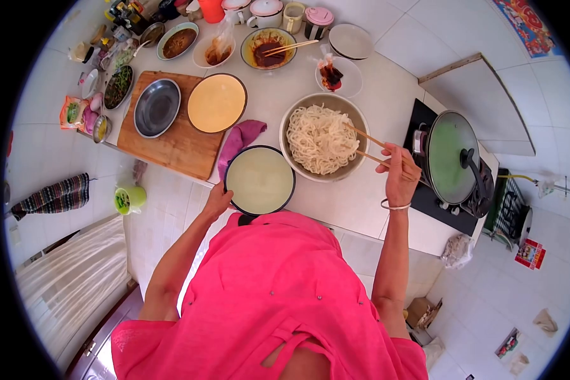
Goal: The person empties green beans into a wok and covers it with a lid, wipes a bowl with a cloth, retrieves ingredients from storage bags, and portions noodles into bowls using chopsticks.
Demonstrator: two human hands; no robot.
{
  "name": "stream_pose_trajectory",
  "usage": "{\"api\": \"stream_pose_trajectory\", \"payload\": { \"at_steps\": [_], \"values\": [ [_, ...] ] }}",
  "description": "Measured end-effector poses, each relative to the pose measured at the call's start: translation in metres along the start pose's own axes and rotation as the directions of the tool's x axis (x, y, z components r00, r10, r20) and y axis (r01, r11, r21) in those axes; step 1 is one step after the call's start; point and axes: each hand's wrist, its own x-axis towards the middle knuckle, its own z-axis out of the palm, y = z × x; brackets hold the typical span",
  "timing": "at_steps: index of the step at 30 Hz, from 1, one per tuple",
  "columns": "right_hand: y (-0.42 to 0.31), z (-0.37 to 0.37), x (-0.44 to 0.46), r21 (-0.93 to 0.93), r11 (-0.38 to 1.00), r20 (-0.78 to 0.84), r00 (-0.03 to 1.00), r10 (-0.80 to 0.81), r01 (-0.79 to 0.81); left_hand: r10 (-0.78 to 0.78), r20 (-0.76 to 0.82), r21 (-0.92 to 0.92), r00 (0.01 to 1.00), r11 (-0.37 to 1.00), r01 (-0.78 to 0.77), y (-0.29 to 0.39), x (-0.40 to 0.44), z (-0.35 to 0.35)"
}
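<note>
My left hand [218,201] grips the left edge of a pale, dark-rimmed enamel bowl [260,180] at the counter's front edge. Nothing shows inside that bowl. In my right hand [401,172] is a pair of wooden chopsticks [369,138], tips spread apart. The tips reach into white noodles [322,139] heaped in a large metal bowl [354,112]; whether they pinch any noodles I cannot tell. A purple cloth [242,140] lies beside the enamel bowl.
Left stands a wooden cutting board [164,149] with a grey metal plate [158,108] and a cream enamel dish [217,103]. Sauce bowls [269,49] line the back. A glass-lidded pan [453,155] sits on the stove [424,117] at the right.
</note>
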Motion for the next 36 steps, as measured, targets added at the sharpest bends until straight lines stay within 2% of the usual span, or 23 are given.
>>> {"api": "stream_pose_trajectory", "payload": {
  "at_steps": [3, 6, 8, 10, 13, 15, 16, 19, 22, 26, 33, 36],
  "values": [
    [0.000, -0.016, 0.000, -0.014, 0.999, -0.037, 0.999, 0.035, -0.035, -0.035, 0.016, 0.034, 0.999, 0.999, 0.035, -0.010, 0.006, 0.000],
    [0.024, -0.019, -0.007, -0.037, 0.986, 0.028, 0.986, 0.167, -0.165, -0.102, 0.039, 0.052, 0.994, 0.994, 0.100, -0.013, 0.012, -0.002],
    [0.049, -0.008, -0.017, -0.060, 0.979, 0.110, 0.973, 0.202, -0.196, -0.105, 0.086, 0.027, 0.991, 0.994, 0.103, -0.011, 0.012, -0.002],
    [0.088, 0.021, -0.032, 0.068, 0.976, 0.033, 0.978, 0.205, -0.207, -0.120, 0.129, 0.016, 0.984, 0.993, 0.119, -0.006, 0.012, -0.003],
    [0.136, 0.040, -0.047, 0.395, 0.863, -0.148, 0.905, 0.399, -0.315, -0.143, 0.167, 0.019, 0.975, 0.990, 0.142, 0.000, 0.013, -0.004],
    [0.155, 0.043, -0.055, 0.556, 0.764, -0.203, 0.838, 0.507, -0.327, -0.148, 0.186, 0.037, 0.971, 0.989, 0.143, -0.003, 0.014, -0.007],
    [0.165, 0.043, -0.058, 0.630, 0.707, -0.222, 0.798, 0.560, -0.321, -0.146, 0.184, 0.036, 0.972, 0.989, 0.142, -0.004, 0.014, -0.008],
    [0.185, 0.040, -0.065, 0.816, 0.513, -0.147, 0.763, 0.630, -0.267, -0.156, 0.185, 0.043, 0.970, 0.988, 0.151, -0.007, 0.013, -0.009],
    [0.187, 0.032, -0.065, 0.845, 0.474, -0.134, 0.761, 0.635, -0.246, -0.181, 0.195, 0.064, 0.964, 0.983, 0.172, -0.005, 0.012, -0.010],
    [0.172, 0.013, -0.057, 0.827, 0.523, -0.129, 0.835, 0.536, -0.207, -0.164, 0.199, 0.081, 0.966, 0.985, 0.151, 0.000, 0.010, -0.011],
    [0.098, -0.013, -0.032, 0.732, 0.673, -0.164, 0.930, 0.329, -0.109, -0.140, 0.206, 0.014, 0.968, 0.990, 0.140, -0.005, 0.014, -0.012],
    [0.066, -0.018, -0.025, 0.731, 0.680, -0.132, 0.965, 0.225, -0.058, -0.135, 0.201, -0.039, 0.970, 0.989, 0.145, -0.010, 0.017, -0.011]
  ]
}}
